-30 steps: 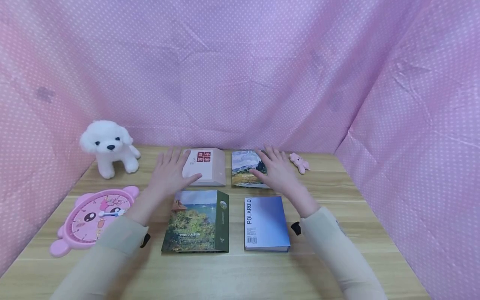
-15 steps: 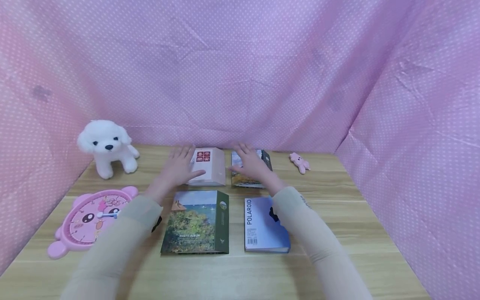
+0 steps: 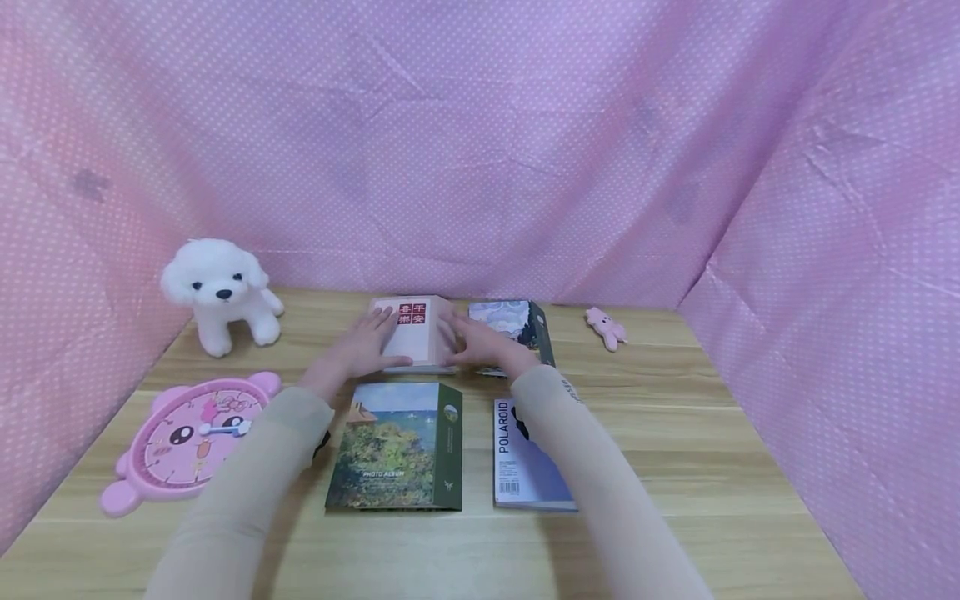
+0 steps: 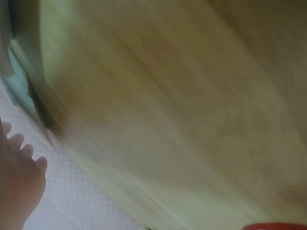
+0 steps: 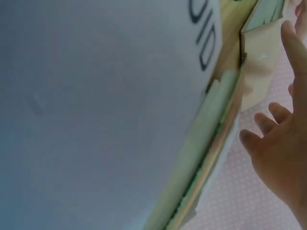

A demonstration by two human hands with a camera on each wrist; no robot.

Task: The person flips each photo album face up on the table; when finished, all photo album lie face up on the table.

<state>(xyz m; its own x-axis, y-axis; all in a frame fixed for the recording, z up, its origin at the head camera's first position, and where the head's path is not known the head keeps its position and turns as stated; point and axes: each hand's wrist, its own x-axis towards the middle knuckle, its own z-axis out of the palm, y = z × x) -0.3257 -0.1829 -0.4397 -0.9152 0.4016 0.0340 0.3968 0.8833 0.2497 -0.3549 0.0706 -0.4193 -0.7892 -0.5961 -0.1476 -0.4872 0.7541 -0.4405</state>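
Note:
Both hands are at the pale pink album (image 3: 416,340) with red Chinese characters, at the back of the table. My left hand (image 3: 366,343) lies at its left side, fingers spread partly over the cover. From the right, my right hand (image 3: 480,342) reaches over its spine side with loosely bent fingers. Whether either hand presses on the cover cannot be told. In the left wrist view the left hand (image 4: 21,184) shows only at the edge. The right wrist view has the right hand (image 5: 280,153) with fingers apart. Beside it lies a landscape-painting album (image 3: 542,329), partly covered by the right hand.
In front lie a green photo album (image 3: 393,446) and a blue POLAROID album (image 3: 528,475), the latter partly under the right sleeve. A pink toy clock (image 3: 176,442) and a white plush dog (image 3: 221,287) stand left. A small pink plush (image 3: 606,327) lies back right.
My right hand has swept left, from over the landscape album to the pale pink album. My left hand has shifted slightly right and lower, toward the same album.

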